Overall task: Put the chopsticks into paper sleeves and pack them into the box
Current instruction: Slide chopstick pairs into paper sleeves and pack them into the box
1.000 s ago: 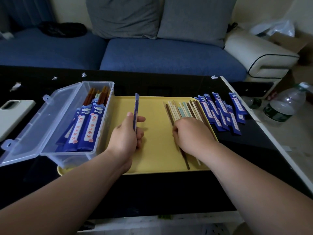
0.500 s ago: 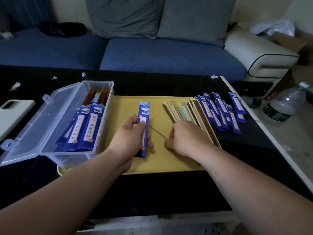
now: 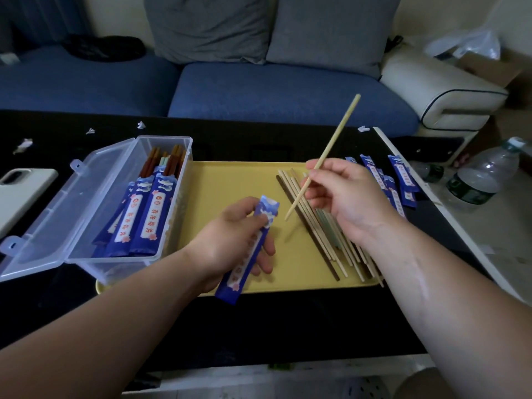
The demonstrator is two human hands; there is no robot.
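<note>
My left hand (image 3: pixel 230 240) grips a blue paper sleeve (image 3: pixel 247 254) over the yellow tray (image 3: pixel 230 180), its open end pointing up and right. My right hand (image 3: pixel 348 197) pinches a pale wooden chopstick (image 3: pixel 331 145), lifted and slanted, its thin tip a short way from the sleeve's mouth. Several loose chopsticks (image 3: pixel 316 234) lie on the tray's right side under that hand. More empty blue sleeves (image 3: pixel 400 182) lie to the right of the tray. A clear plastic box (image 3: pixel 86 203) with its lid open stands at the left and holds several sleeved chopsticks (image 3: pixel 149 214).
A white phone (image 3: pixel 20 188) lies at the far left of the black table. Plastic water bottles (image 3: pixel 483 177) stand on the floor to the right. A blue sofa (image 3: pixel 259 90) with grey cushions runs behind the table. Small paper scraps (image 3: pixel 23 145) dot the table's far edge.
My right hand has picked one pale chopstick out of the pile and raised it. My left hand has tilted the sleeve and brought it nearer to me.
</note>
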